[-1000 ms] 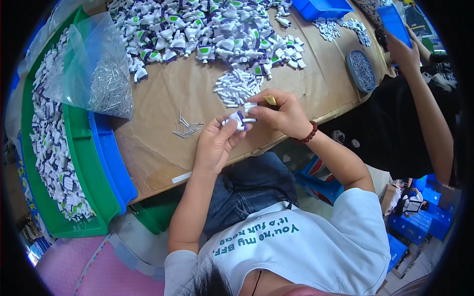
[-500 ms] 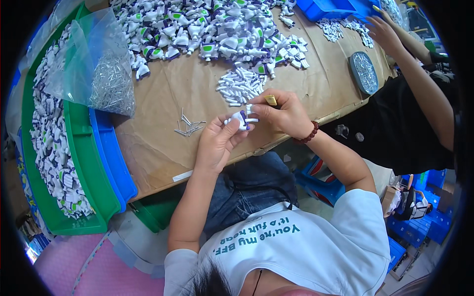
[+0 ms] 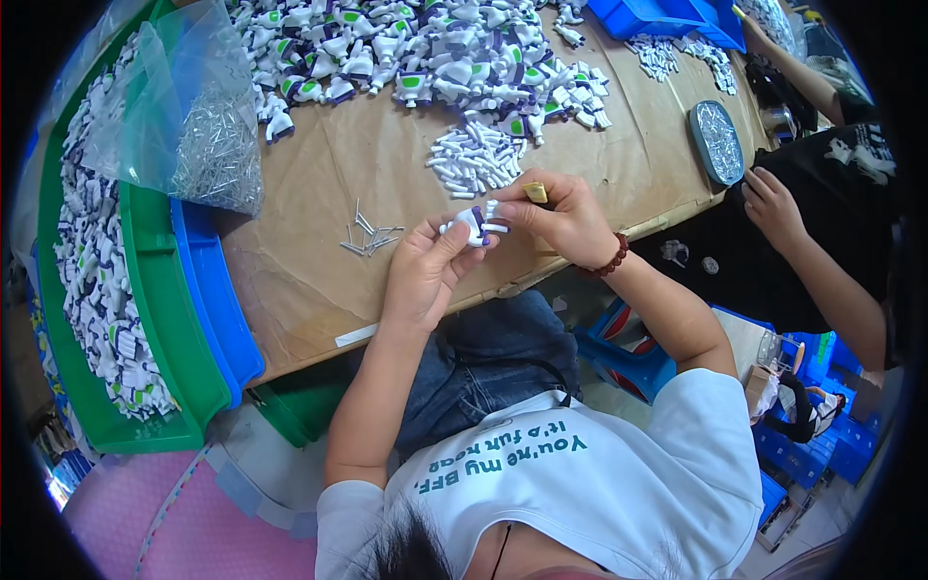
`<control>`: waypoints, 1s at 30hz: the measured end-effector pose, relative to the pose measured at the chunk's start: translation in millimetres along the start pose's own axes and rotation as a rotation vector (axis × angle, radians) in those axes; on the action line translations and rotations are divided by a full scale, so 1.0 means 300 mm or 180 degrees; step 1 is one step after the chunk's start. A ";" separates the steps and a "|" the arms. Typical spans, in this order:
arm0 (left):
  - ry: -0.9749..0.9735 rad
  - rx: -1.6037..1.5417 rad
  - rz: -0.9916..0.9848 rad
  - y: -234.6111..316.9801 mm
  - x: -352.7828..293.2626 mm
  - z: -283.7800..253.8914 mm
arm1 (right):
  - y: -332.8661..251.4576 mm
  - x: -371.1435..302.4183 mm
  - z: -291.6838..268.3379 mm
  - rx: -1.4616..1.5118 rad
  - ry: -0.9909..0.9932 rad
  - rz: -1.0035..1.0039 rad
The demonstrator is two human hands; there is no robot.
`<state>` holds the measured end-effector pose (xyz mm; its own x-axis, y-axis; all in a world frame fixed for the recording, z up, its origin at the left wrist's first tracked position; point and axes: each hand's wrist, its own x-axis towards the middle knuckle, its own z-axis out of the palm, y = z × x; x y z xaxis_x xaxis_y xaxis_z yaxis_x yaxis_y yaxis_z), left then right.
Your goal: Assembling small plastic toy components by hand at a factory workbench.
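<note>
My left hand (image 3: 422, 275) is closed around a small white and purple toy figure part (image 3: 474, 226), held just above the table's near edge. Against the part's right end, the thumb and fingers of my right hand (image 3: 575, 224) pinch a small white plastic piece (image 3: 493, 207). A short yellow-ended tool (image 3: 536, 192) sticks out of the same hand, its other end hidden by the fingers. Just beyond my hands lies a heap of small white pegs (image 3: 474, 159). Several loose metal pins (image 3: 367, 232) rest on the brown paper to the left.
A large pile of toy torsos (image 3: 387, 48) covers the far table. On the left stand a green bin (image 3: 159, 319) of parts and a clear bag (image 3: 217, 145) of pins. An oval dish (image 3: 716, 145) of pins is at right, near a co-worker's hand (image 3: 773, 205).
My hands stay nearly in place, the white piece still at the toy part. The co-worker's near hand has come down from the far right to the table's edge beside the oval dish.
</note>
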<state>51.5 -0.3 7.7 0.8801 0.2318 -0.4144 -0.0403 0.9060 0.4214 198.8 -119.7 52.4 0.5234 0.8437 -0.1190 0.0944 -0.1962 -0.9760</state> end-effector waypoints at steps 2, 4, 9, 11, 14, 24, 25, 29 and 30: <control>0.0029 0.0004 0.0020 -0.002 -0.003 -0.003 | -0.029 0.001 -0.004 -0.0500 -0.0198 -0.0055; 0.0046 0.0101 0.0021 -0.003 -0.006 0.001 | -0.050 0.002 -0.010 -0.0813 -0.0355 -0.0161; 0.0245 0.0445 0.0164 -0.017 -0.007 0.022 | -0.071 0.008 -0.016 -0.1042 -0.0546 -0.0263; 0.0294 0.0597 0.0258 -0.028 -0.009 0.026 | -0.059 0.015 -0.020 -0.1197 -0.0579 -0.0273; 0.0354 0.1773 0.1179 -0.070 -0.027 0.028 | -0.034 0.019 -0.017 -0.1286 -0.0606 -0.0220; 0.0240 0.3607 0.0984 0.014 -0.100 0.019 | -0.088 0.027 0.068 -0.1406 -0.0785 -0.0698; 0.0190 0.3607 0.1004 0.014 -0.109 0.007 | -0.105 0.020 0.069 -0.1439 -0.0847 -0.0730; 0.0007 0.1726 0.0054 0.053 -0.144 -0.049 | -0.102 0.014 0.073 -0.1451 -0.0849 -0.1015; -0.0085 0.1142 -0.0089 0.062 -0.152 -0.060 | -0.106 0.005 0.083 -0.1477 -0.1084 -0.0750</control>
<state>2.0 12.4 19.8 0.8908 0.1950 -0.4104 0.1485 0.7287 0.6686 175.5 -99.8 78.6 0.1514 0.9878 -0.0362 0.5728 -0.1175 -0.8113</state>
